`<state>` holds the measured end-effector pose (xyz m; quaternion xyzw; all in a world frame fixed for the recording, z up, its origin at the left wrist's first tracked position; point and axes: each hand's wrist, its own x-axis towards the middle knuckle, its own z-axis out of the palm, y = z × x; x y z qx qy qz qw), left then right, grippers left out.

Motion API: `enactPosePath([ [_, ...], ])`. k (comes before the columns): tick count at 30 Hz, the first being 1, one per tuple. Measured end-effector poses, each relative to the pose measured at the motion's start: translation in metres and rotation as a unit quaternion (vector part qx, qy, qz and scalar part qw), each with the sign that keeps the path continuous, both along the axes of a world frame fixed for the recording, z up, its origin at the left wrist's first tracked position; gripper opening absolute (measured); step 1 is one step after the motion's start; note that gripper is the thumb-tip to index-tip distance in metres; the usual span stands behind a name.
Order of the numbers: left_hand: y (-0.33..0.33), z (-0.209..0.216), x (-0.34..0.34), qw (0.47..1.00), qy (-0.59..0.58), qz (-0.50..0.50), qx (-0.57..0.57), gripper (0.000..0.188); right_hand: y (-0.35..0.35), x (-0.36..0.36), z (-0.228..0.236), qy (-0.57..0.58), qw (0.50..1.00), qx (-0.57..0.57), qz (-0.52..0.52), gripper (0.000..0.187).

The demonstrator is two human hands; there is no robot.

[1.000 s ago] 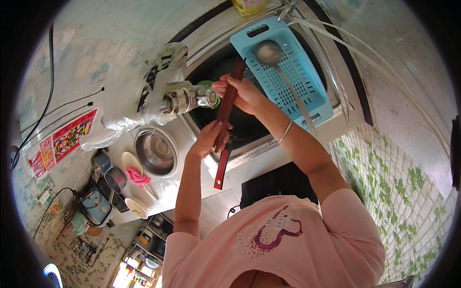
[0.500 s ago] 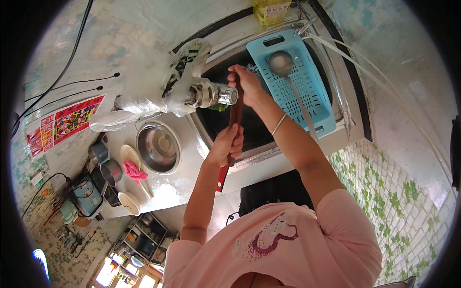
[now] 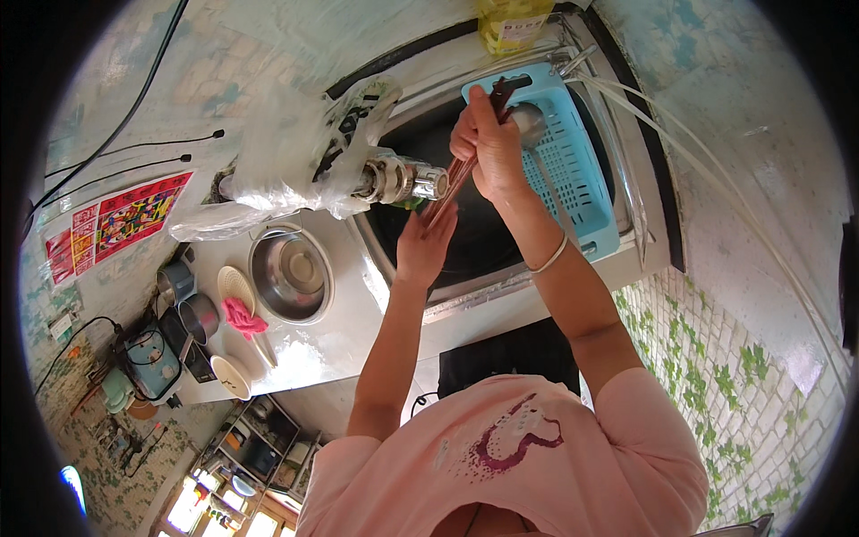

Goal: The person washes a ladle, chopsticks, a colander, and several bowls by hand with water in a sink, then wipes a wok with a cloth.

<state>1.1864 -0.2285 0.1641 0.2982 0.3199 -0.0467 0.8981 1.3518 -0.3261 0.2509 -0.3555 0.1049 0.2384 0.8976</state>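
Observation:
My right hand (image 3: 490, 148) is closed round a bundle of reddish-brown chopsticks (image 3: 458, 174), its thumb pressed along their upper part. The bundle slants over the sink (image 3: 474, 237), its upper ends fanned slightly apart. At its lower ends is my left hand (image 3: 424, 249), fingers stretched out and the chopsticks' ends against its palm. Just left of the bundle is the metal faucet (image 3: 416, 179), wrapped in clear plastic. A light-blue draining basket (image 3: 595, 228) lies across the sink's right side. In it lies a metal ladle (image 3: 530, 125), partly hidden by my right hand.
On the counter to the left stand a steel basin (image 3: 295, 268), a pale strainer (image 3: 234, 282) with a pink cloth (image 3: 242, 318), and metal pots (image 3: 197, 318). A yellow bottle (image 3: 514, 25) is behind the sink. White hoses (image 3: 680, 130) run along the right.
Both hands have shifted the chopsticks up and right, from near upright to a slant. My left hand has loosened from round their lower part to stretched fingers at the ends.

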Motion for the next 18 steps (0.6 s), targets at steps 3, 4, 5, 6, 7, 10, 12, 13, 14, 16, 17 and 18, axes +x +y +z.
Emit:
enactPosePath([
  [3,0.003,-0.011,0.025,0.993,-0.034,0.018,0.111,0.036,0.013,-0.009,-0.009,0.009,0.999,-0.025,0.024,0.041],
  [4,0.005,-0.012,0.033,0.992,-0.034,0.034,0.114,0.033,0.019,-0.013,-0.016,0.012,1.0,-0.014,0.023,0.04],
  [5,0.001,-0.001,0.047,0.994,-0.039,0.1,-0.018,0.032,0.019,-0.018,-0.029,0.036,0.999,-0.011,0.037,0.038],
  [6,-0.002,0.01,0.056,0.975,-0.041,0.164,-0.147,0.03,0.019,-0.025,-0.036,0.062,0.997,-0.005,0.052,0.037],
  [7,-0.006,0.017,0.064,0.981,-0.075,0.122,-0.129,0.024,0.017,-0.031,-0.043,0.09,0.993,-0.019,0.073,0.032],
  [10,0.007,0.007,0.054,0.993,-0.065,-0.013,0.1,0.025,0.017,-0.038,-0.055,0.06,0.994,-0.039,0.082,0.029],
  [12,0.02,0.006,0.041,0.982,-0.041,-0.091,0.16,0.029,0.007,-0.045,-0.06,0.051,0.974,-0.18,0.126,0.027],
  [13,0.026,0.008,0.034,0.995,0.007,-0.069,0.071,0.032,-0.005,-0.048,-0.06,0.054,0.952,-0.254,0.16,0.029],
  [14,0.032,0.009,0.025,0.997,0.055,-0.045,-0.019,0.036,-0.019,-0.052,-0.061,0.056,0.923,-0.327,0.195,0.031],
  [16,0.039,0.013,0.009,0.995,0.085,-0.041,-0.018,0.036,-0.063,-0.059,-0.069,-0.116,0.823,-0.523,0.188,0.035],
  [17,0.04,0.015,0.0,0.994,0.1,-0.039,-0.017,0.036,-0.09,-0.064,-0.079,-0.151,0.782,-0.584,0.155,0.036],
  [18,0.042,0.017,-0.008,0.994,0.106,-0.034,-0.024,0.036,-0.114,-0.067,-0.087,-0.185,0.735,-0.64,0.122,0.037],
])
